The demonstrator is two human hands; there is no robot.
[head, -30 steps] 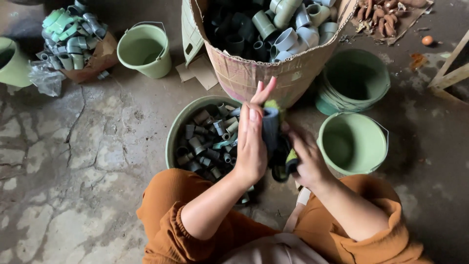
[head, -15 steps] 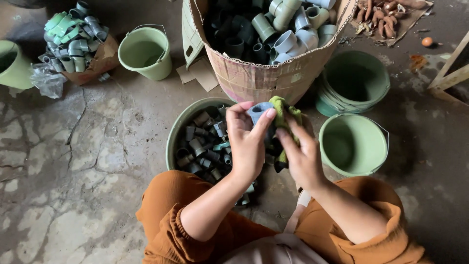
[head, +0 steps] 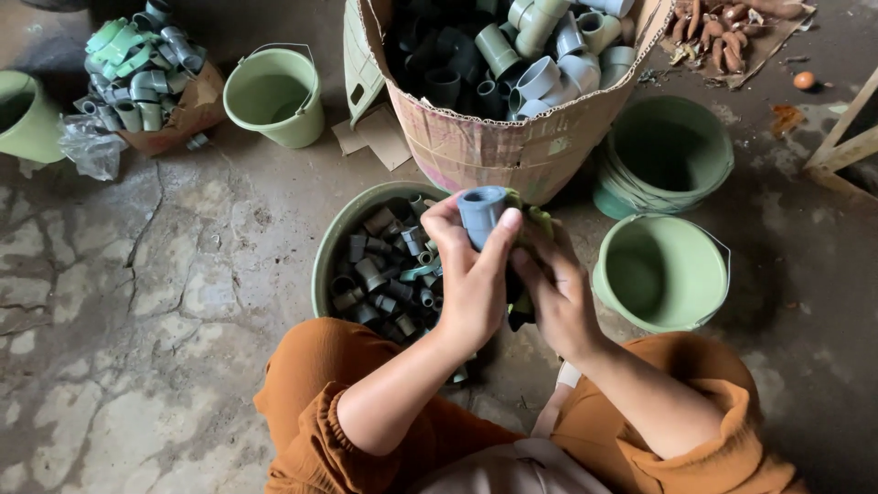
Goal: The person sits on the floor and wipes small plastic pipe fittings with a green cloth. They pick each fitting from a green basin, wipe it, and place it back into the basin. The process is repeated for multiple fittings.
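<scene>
At the centre of the frame, just below the big cardboard box [head: 512, 146], both hands hold a short grey plastic pipe fitting [head: 482, 212] with its open socket end facing up. It looks like a light, rigid moulded piece, hard and smooth enough to slip a little, so it is best gripped around the barrel with fingers on opposite sides rather than by the thin rim. The left hand [head: 471, 279] is curled around it, thumb pressed on the near side and fingers wrapped over the far side, closed snugly on the barrel. The right hand [head: 558, 293] is also closed, bunching a yellow-green cloth [head: 533, 222] against the fitting's right side; whether its fingertips touch the plastic itself cannot be told. Directly under the hands, at centre left, a green basin [head: 334, 252] sits on the cracked concrete floor [head: 155, 302], filled with small dark fittings. An empty green bucket [head: 663, 274] stands just right of the hands, with a stack of darker green buckets [head: 668, 151] above it.
</scene>
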